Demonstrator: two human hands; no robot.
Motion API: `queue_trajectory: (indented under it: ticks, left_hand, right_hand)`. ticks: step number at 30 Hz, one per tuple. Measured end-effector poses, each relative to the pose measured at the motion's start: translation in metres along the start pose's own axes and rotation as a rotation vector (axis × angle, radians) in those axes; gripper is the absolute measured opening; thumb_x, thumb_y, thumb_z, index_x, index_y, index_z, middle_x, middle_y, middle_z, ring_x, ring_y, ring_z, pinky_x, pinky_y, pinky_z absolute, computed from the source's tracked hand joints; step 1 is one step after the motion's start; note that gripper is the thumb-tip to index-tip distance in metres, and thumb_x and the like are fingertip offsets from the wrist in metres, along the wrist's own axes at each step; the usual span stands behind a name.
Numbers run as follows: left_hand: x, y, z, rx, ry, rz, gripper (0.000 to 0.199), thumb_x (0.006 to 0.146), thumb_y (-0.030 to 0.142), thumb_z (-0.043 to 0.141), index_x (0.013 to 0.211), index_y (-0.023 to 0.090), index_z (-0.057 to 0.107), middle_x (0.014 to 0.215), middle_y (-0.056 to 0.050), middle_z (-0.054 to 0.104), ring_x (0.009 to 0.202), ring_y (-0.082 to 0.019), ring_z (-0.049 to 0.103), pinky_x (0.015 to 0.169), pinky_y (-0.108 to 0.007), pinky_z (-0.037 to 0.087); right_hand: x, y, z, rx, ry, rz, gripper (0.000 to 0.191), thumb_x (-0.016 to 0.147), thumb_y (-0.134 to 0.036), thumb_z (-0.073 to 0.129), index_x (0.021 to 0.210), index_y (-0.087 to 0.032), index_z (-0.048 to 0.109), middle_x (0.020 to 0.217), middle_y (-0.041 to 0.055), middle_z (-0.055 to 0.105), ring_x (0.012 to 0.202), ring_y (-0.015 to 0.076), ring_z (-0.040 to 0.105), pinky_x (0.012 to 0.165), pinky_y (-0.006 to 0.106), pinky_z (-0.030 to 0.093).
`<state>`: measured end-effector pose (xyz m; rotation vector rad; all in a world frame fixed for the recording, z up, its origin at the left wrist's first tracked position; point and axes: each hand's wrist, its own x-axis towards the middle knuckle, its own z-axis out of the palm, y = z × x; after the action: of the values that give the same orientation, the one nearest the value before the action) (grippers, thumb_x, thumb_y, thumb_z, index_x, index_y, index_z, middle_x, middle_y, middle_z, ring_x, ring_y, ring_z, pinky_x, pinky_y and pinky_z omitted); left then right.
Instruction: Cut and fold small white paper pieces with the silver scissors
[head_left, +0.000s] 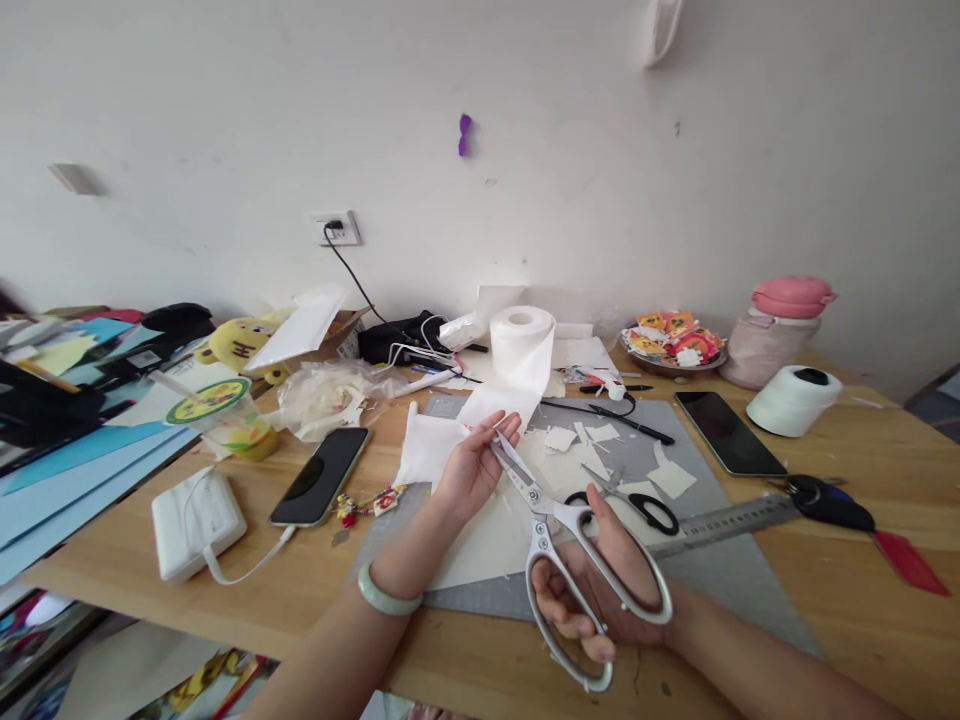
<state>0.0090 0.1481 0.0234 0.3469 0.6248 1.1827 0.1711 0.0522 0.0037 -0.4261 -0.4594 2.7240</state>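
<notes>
My right hand [622, 570] grips a large pair of silver scissors [534, 497], with fingers and thumb through the wide handle loops. The blades point up and left, nearly together, and their tips reach the fingers of my left hand [474, 468]. That hand is turned palm up, its fingers bent together around something small and pale that I cannot make out. Behind it stands a white paper roll [521, 350], its loose end hanging down onto the mat. Under both hands lie a cream sheet [480, 550] and several paper scraps [670, 477].
A grey cutting mat [750, 580] bears smaller black-handled scissors [651, 512] and a steel ruler [731, 522]. Phones [322, 475], a power bank [196, 522] and a drink cup [244, 430] lie left. A thread cone [793, 400], pink-lidded bottle [776, 335] and snack bowl [675, 345] stand right.
</notes>
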Motion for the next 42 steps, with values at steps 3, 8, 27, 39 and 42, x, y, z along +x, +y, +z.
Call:
queue_trajectory:
  ticks: [3,8,27,39,42]
  left_hand:
    - [0.001,0.002,0.002,-0.029,0.063,0.007,0.033,0.081,0.003,0.041,0.113,0.004,0.050,0.105,-0.018,0.064,0.090,-0.018,0.065,0.080,-0.025,0.052]
    - [-0.001,0.004,0.004,-0.080,0.097,-0.013,0.039,0.082,0.004,0.037,0.120,0.002,0.045,0.104,-0.018,0.065,0.087,-0.018,0.066,0.080,-0.025,0.051]
    - [-0.011,0.006,-0.001,-0.188,-0.332,-0.225,0.062,0.086,0.033,0.034,0.135,-0.003,0.021,0.135,-0.024,0.040,0.125,-0.028,0.038,0.099,-0.038,0.034]
    - [-0.009,0.003,-0.001,-0.196,-0.244,-0.236,0.056,0.086,0.038,0.036,0.125,-0.002,0.038,0.129,-0.023,0.047,0.124,-0.027,0.040,0.099,-0.036,0.036]
    - [-0.009,0.003,0.000,-0.203,-0.216,-0.239,0.052,0.087,0.039,0.035,0.119,-0.001,0.045,0.125,-0.023,0.050,0.122,-0.027,0.042,0.098,-0.036,0.036]
  right_hand:
    - [0.000,0.001,0.001,-0.013,0.008,0.000,0.107,0.056,-0.089,0.003,0.086,-0.003,0.059,0.066,0.0103,0.058,0.045,0.0133,0.051,0.034,0.024,0.040]
    - [0.001,0.003,0.001,-0.035,-0.029,-0.015,0.114,0.055,-0.087,-0.006,0.090,0.001,0.059,0.072,0.0175,0.062,0.048,0.0156,0.053,0.033,0.022,0.033]
    - [-0.001,-0.001,0.003,-0.040,-0.015,-0.055,0.097,0.061,-0.085,0.002,0.081,-0.009,0.057,0.074,0.0138,0.062,0.046,0.0134,0.048,0.034,0.023,0.036]
    - [0.000,0.000,-0.011,-0.003,-0.080,-0.046,0.087,0.059,-0.087,0.002,0.068,-0.014,0.048,0.061,0.0037,0.052,0.040,0.0085,0.044,0.030,0.019,0.036]
    - [0.000,0.001,-0.014,0.035,-0.094,-0.027,0.087,0.056,-0.089,0.006,0.067,-0.014,0.049,0.057,0.0009,0.048,0.040,0.0085,0.044,0.029,0.019,0.037]
